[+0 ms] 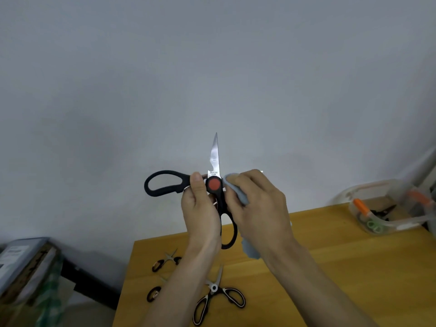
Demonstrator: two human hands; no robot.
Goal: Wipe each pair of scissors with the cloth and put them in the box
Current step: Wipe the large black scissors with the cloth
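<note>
Scissors (215, 182) with black handles and a red dot in the middle are held up in the air, above the far edge of the wooden surface (330, 267). They are wide open. One blade points straight up, and the other blade is hidden under the cloth (238, 192). The left hand (200, 208) has its grip curled round the scissors near the red dot, with the thumb on the handle. The right hand (257, 204) has its grip pinching the grey cloth against the scissors, just beside the red dot. More of the cloth hangs down under that hand.

Three more pairs lie on the surface near its left edge: two small scissors (165, 261) with dark handles, and black and white scissors (218, 295) closer to the near edge. A clear box (387, 206) sits at the far right corner of the surface. It has some scissors inside.
</note>
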